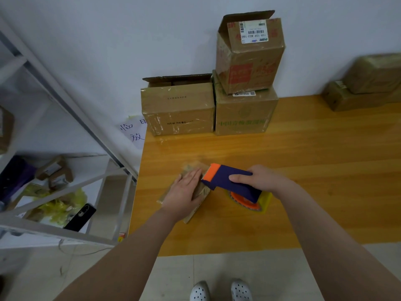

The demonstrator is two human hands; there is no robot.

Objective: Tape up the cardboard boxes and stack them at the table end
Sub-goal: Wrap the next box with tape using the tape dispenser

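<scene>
Five far boxes [178, 111], left fingers [194, 175] flat on sixth box [201, 191], right fingers [239, 177] gripping dispenser [223, 181]

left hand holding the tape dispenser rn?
No, the right hand grips the tape dispenser, while the left hand lies flat on the small cardboard box.

A small flat cardboard box [201, 192] lies near the surface's [303, 170] left edge, a purple-and-orange tape dispenser [230, 183] touching its right side, while at the far end stand a raised-flap box [178, 111], a green-printed box [245, 114] just beside it, and an open-flapped box [249, 59] stacked on the latter.
</scene>
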